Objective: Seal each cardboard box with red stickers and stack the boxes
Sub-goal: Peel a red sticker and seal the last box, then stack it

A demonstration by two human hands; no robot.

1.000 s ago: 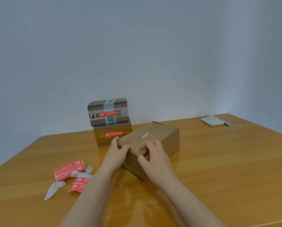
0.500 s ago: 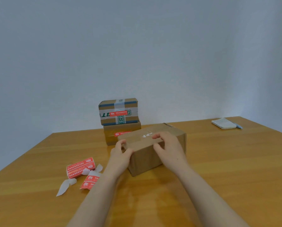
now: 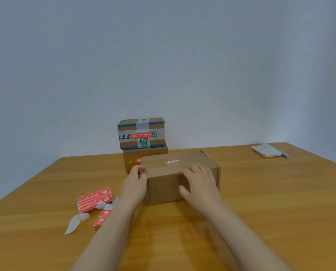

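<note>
Brown corrugated card is sitting under both my palms: I am holding the plain cardboard box (image 3: 163, 189) flat on the wooden table (image 3: 261, 202), its long front face turned toward me and a torn white label scrap (image 3: 172, 161) showing on its taped top. My left hand (image 3: 135, 184) is gripping the left end of this box, the fingers curled round the near left corner at the top edge. My right hand (image 3: 200, 185) is lying spread against the front of the box, fingertips reaching its top front edge and the thumb stretched out low on the face; it is pinching nothing. Just behind the box, toward its left, two other boxes are standing stacked by the wall: the taped box (image 3: 128, 127) on top is wearing a red sticker (image 3: 141, 136) across its front, and the lower box (image 3: 143, 154) is showing a sliver of red beside my box's far corner. Left of the box, a stack of red sticker sheets (image 3: 95, 199), a loose sticker strip (image 3: 103, 217) and a white backing paper (image 3: 75, 222) are lying on the wood. Well off to the box's right and farther back, a white notebook (image 3: 266, 150) is lying with a blue pen (image 3: 284, 154) touching it.
</note>
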